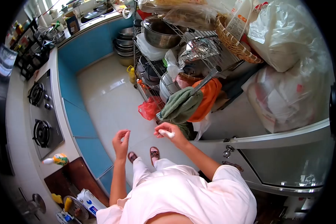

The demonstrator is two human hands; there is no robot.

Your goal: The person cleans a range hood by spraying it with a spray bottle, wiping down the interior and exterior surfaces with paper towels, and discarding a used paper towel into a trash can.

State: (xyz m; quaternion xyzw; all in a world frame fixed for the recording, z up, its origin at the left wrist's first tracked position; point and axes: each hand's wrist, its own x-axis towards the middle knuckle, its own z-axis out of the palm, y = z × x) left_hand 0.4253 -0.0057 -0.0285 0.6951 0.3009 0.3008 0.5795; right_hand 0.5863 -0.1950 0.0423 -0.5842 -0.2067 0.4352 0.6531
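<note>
My right hand (pixel 168 130) is closed around a small white wad (pixel 166 133) that looks like crumpled tissue, one end sticking out past the fingers. To its left, my left hand (pixel 121 141) is raised with its fingers curled in against the thumb, and nothing shows in it. Both hands hover apart over the tiled floor (pixel 104 100), in front of my body. Just beyond the right hand, a green towel (pixel 181 106) and an orange cloth (pixel 208 98) hang from the end of a rack. A red plastic bag (pixel 149 109) hangs low beside them.
A wire shelf (pixel 164 71) loaded with pots and bags stands ahead. Large plastic bags (pixel 283 97) fill the right side, above a door with a round knob (pixel 228 151). Along the left runs a counter with a gas stove (pixel 44 115), a spray bottle (pixel 58 159) and a tissue pack (pixel 90 201).
</note>
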